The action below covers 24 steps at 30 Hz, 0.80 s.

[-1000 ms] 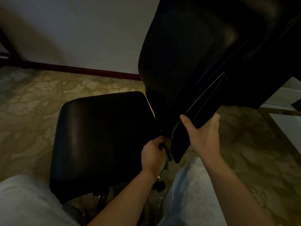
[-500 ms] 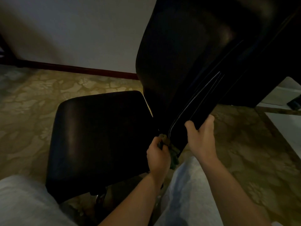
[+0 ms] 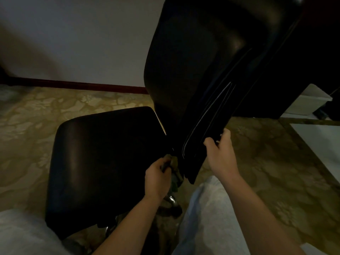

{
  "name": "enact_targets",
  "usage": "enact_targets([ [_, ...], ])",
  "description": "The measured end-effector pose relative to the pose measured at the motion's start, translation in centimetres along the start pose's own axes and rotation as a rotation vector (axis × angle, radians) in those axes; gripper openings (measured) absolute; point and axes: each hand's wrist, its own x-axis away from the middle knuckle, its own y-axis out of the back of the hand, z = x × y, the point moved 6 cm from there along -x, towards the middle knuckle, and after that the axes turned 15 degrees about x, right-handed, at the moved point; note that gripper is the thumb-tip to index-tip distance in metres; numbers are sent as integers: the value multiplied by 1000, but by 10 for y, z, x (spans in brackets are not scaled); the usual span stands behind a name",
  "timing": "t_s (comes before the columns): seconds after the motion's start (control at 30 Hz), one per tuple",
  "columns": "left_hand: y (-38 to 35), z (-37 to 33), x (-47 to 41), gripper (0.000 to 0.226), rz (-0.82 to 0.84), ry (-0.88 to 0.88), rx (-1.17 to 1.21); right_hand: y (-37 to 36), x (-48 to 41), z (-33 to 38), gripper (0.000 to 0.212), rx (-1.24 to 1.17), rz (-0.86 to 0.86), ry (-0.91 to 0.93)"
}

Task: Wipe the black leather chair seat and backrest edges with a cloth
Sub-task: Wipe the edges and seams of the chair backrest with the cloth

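The cloth (image 3: 175,174) was almost hidden in the left hand (image 3: 156,179) a second ago. Now it hangs out in a bunch beside the backrest's (image 3: 193,89) lower edge. The right hand (image 3: 220,153) has shifted its grip slightly there, with the thumb drawn in.

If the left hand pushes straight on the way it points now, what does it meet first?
Most likely the lower edge of the backrest: the left hand grips the cloth right beside it, pointing at the gap behind the seat. Depth is hard to judge in this dim view.
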Motion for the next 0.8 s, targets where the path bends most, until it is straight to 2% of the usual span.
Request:
enact_targets([
  [0.2, 24, -87, -7, 27, 12, -247, 55, 17, -6, 8, 18, -67, 9, -12],
  [0.37, 15, -179, -6, 27, 46, -462, 73, 44, -10, 42, 23, -168, -118, 108],
  [0.53, -11, -248, 0, 27, 117, -725, -43, 70, -17, 62, 32, -181, -242, 212],
  [0.7, -35, -274, -3, 29, 181, -832, -137, 77, -22, 61, 33, -163, -265, 247],
  [0.8, -47, -279, -8, 31, 147, -842, -185, 77, -20, 61, 31, -138, -274, 254],
])
